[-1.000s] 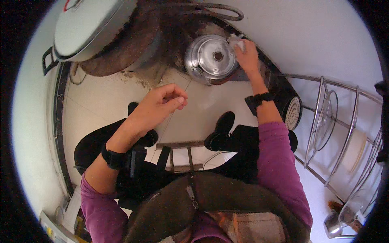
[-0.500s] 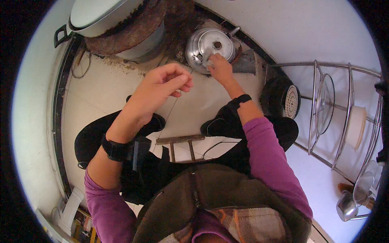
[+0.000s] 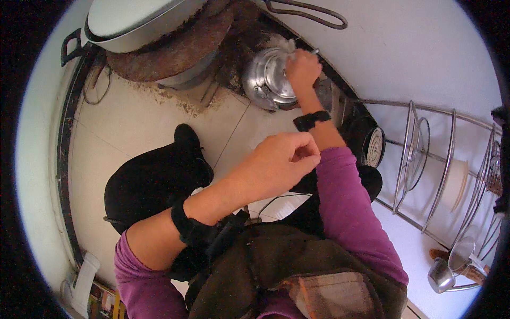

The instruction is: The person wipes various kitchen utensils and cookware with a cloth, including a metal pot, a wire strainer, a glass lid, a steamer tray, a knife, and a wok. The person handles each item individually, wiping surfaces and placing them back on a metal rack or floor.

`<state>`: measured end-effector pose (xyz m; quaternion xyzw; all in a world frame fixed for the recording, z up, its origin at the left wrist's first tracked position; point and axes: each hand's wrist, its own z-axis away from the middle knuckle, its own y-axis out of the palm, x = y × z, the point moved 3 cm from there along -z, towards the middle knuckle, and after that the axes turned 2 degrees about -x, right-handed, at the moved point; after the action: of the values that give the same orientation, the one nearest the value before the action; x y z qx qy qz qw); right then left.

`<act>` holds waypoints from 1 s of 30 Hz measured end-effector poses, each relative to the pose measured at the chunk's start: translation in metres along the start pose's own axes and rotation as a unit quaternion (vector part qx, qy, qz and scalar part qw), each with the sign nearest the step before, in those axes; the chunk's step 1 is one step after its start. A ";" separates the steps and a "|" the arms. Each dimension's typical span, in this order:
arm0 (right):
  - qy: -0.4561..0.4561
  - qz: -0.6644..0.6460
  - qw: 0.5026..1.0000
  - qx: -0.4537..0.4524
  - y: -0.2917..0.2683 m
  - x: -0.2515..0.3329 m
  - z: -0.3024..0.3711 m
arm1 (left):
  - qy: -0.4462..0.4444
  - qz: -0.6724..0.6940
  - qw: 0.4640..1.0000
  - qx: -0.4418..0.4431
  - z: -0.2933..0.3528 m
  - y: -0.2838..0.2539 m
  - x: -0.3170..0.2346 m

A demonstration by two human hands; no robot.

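Note:
A silver metal kettle (image 3: 261, 80) stands on the floor by the far wall, beside a rusty round stove. My right hand (image 3: 304, 70) lies over its far right side near the spout, with the fingers curled down; what they grip, if anything, is hidden behind the hand. A pale crumpled patch shows at the kettle's far edge, too unclear to name. Nearer me, my left hand (image 3: 281, 165) hangs in the air in front of my right forearm. Its fingers are curled against the thumb, and nothing shows in them.
A large lidded pot (image 3: 133, 42) sits on the rusty stove (image 3: 170, 64) at far left. A long metal handle (image 3: 311, 11) juts along the wall. To the right are a black pot with a perforated disc (image 3: 375, 148) and a metal rack (image 3: 405, 159) holding lids and ladles.
My right hand has moved from the kettle's near side across to its far right side. My left hand has swung to the right and nearer me. The view has shifted slightly.

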<state>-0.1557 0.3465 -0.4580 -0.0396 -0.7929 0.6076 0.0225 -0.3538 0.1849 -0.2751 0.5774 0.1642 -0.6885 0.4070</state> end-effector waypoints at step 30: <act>-0.408 0.103 0.906 0.044 0.060 0.111 0.113 | 0.041 -0.030 0.998 -0.041 -0.001 0.001 -0.001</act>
<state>-0.2732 0.2633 -0.5464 0.1315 -0.6969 0.6041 -0.3635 -0.3524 0.1858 -0.2740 0.5825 0.2263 -0.6689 0.4026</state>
